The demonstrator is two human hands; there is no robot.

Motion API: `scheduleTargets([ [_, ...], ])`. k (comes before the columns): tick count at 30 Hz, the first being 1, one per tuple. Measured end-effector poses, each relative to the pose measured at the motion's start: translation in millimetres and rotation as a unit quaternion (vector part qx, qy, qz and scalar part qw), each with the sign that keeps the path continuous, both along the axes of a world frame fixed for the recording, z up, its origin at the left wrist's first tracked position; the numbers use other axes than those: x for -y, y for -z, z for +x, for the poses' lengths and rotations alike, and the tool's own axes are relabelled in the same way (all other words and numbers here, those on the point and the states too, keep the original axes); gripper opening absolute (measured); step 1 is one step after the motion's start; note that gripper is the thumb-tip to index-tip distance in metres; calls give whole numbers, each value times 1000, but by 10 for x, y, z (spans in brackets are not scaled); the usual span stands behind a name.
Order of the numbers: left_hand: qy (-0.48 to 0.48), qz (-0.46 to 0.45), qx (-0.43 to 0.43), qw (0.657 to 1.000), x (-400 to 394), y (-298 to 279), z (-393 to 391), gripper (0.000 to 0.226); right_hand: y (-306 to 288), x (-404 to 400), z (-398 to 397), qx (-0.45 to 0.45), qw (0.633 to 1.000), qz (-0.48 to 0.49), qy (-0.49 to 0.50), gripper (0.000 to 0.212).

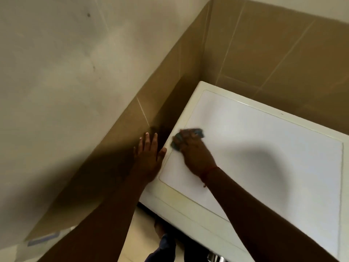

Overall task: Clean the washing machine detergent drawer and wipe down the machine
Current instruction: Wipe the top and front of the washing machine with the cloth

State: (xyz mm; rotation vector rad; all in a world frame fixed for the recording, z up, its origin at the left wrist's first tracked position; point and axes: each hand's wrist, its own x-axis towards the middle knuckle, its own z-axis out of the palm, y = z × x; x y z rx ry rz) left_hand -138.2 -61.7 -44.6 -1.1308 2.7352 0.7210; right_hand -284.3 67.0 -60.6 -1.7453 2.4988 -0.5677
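- At centre-right of the view: washing machine (264,148), white, seen from above; its flat top panel runs from 9 o'clock out to 3 o'clock, the cream rim on the 9 o'clock side lying close to the tiled wall (117,152).
- Detergent drawer: not in view; its condition cannot be told.
- Cloth (198,132), blue, bunched, on the top panel near the 9 o'clock edge. Mostly hidden under the hand.
- Right hand (192,152): fingers (186,135) curled round the cloth, pressing it to the panel.
- Left hand (149,157): fingers straight and spread, holding nothing, flat against the wall at 9 o'clock of the cloth, thumb touching the machine's rim.
- Thread band (207,172), red, on the right wrist.
- Risk, judged: cloth sits right at the rim; a stroke carried too far toward 9 o'clock could drop it into the dark gap between machine and wall.
- Risk, judged: bunched cloth covers little area, so streaks or missed strips toward 3 o'clock are likely.
- Risk, judged: weight leaned through the left hand on smooth tile may slip.
- Risk, judged: yellowish staining on the front rim at 6 o'clock may be passed over.
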Motion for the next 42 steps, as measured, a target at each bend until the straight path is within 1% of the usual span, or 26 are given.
scheduleTargets([
  [1, 12, 6, -7, 1000, 40, 11, -72, 75, 18, 22, -53, -16, 998, 14, -63, 44],
  [2, 25, 8, -10, 1000, 71, 2, -144, 75, 17, 27, -191, -14, 997, 19, -69, 42],
  [5, 67, -5, -12, 998, 186, -8, -347, 78, 45, 117, -507, 42, 984, -4, 173, 44],
  [6, 75, -10, -19, 997, 215, -5, -404, 82, 11, 167, -450, 32, 984, 2, 177, 45],
  [8, 88, -14, -35, 995, 252, 18, -503, 95, 36, 196, -366, -15, 1000, -1, 19, 42],
  [9, 94, -11, -37, 995, 269, 36, -552, 96, 38, 173, -478, -25, 1000, 1, -19, 40],
  [10, 97, -9, -35, 995, 268, 39, -581, 93, 39, 143, -637, -15, 1000, -6, 2, 40],
  [12, 104, -2, -26, 994, 254, 41, -624, 82, 47, 135, -881, 18, 982, -18, 185, 44],
  [13, 103, 4, -26, 994, 256, 52, -646, 83, 31, 198, -849, 24, 975, -14, 219, 46],
  [14, 98, 7, -33, 995, 256, 68, -661, 89, 14, 289, -726, 16, 983, -13, 181, 44],
  [16, 89, 2, -49, 995, 253, 119, -698, 104, 33, 377, -541, -4, 1000, -5, -8, 40],
  [17, 86, 0, -52, 995, 258, 151, -707, 107, 18, 390, -616, -16, 999, 6, -50, 40],
  [18, 85, 4, -53, 995, 260, 171, -722, 106, 8, 394, -768, -17, 1000, 7, -21, 42],
  [19, 86, 9, -54, 995, 261, 183, -733, 104, 3, 401, -949, -1, 998, 4, 69, 46],
  [21, 94, 0, -50, 994, 268, 195, -772, 100, -3, 460, -1182, 14, 966, 40, 255, 55],
  [22, 98, -10, -48, 994, 279, 195, -791, 98, -19, 550, -1176, -5, 963, 51, 264, 57],
  [25, 103, -32, -49, 993, 311, 198, -885, 96, -15, 743, -1219, -32, 993, 55, 97, 59],
  [26, 105, -32, -51, 993, 323, 187, -909, 95, -36, 751, -1366, -29, 993, 63, 96, 58],
  [29, 108, -39, -60, 992, 334, 150, -926, 96, -104, 789, -1770, 16, 955, 96, 282, 59],
  [30, 108, -40, -61, 992, 334, 147, -926, 97, -140, 863, -1781, -2, 949, 105, 296, 60],
  [32, 104, -35, -59, 992, 321, 163, -924, 97, -178, 1048, -1665, -34, 975, 95, 200, 60],
  [34, 104, -37, -51, 993, 316, 183, -931, 97, -183, 1112, -1663, -27, 989, 105, 103, 58],
  [35, 105, -39, -49, 993, 322, 188, -931, 97, -182, 1106, -1742, -16, 987, 110, 119, 58],
  [38, 105, -41, -51, 992, 357, 176, -938, 97, -185, 1040, -1918, 4, 955, 95, 282, 56],
  [39, 105, -46, -50, 992, 370, 177, -941, 96, -212, 1065, -1882, -6, 953, 97, 286, 56],
  [42, 106, -51, -47, 992, 401, 173, -958, 96, -213, 1170, -1806, 1, 983, 108, 147, 56],
])
